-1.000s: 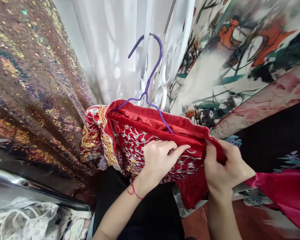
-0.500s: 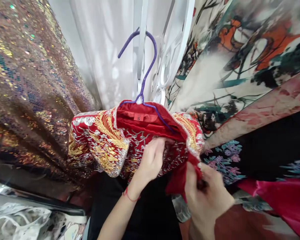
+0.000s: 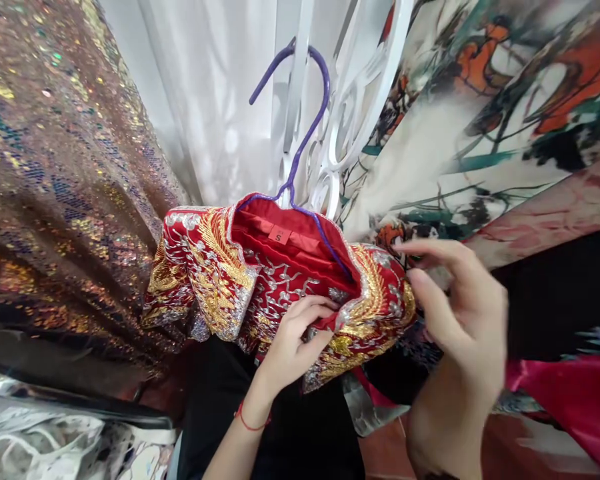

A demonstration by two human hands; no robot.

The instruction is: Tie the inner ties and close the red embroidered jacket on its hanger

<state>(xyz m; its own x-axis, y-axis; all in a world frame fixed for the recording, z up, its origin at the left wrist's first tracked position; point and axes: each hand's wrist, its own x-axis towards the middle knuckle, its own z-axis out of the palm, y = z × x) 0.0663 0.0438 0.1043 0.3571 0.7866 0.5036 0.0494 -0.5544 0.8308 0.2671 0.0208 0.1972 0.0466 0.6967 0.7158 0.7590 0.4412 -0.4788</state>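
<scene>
A red jacket (image 3: 280,280) with gold and silver embroidery hangs on a purple hanger (image 3: 305,143), its front spread apart and its red lining showing. A small red label (image 3: 279,235) marked S sits inside the neck. At the edge of the front panel on the right, my left hand (image 3: 297,340) pinches the jacket, fingers on the inner side and thumb outside. My right hand (image 3: 465,313) is beside the right shoulder, thumb and forefinger apart, with nothing seen between them; its other fingers are partly hidden.
Sequinned fabric (image 3: 75,173) hangs on the left, and a white curtain (image 3: 210,87) is behind. White scrolled metalwork (image 3: 370,100) rises behind the hanger. Printed fabric (image 3: 430,147) hangs on the right, with bright pink fabric (image 3: 575,393) below it. Black cloth (image 3: 280,433) lies under the jacket.
My right hand has let go of the front panel and moved right and up to the shoulder. The panel has folded outward, showing its embroidery. My left hand has shifted slightly down, onto the panel's edge.
</scene>
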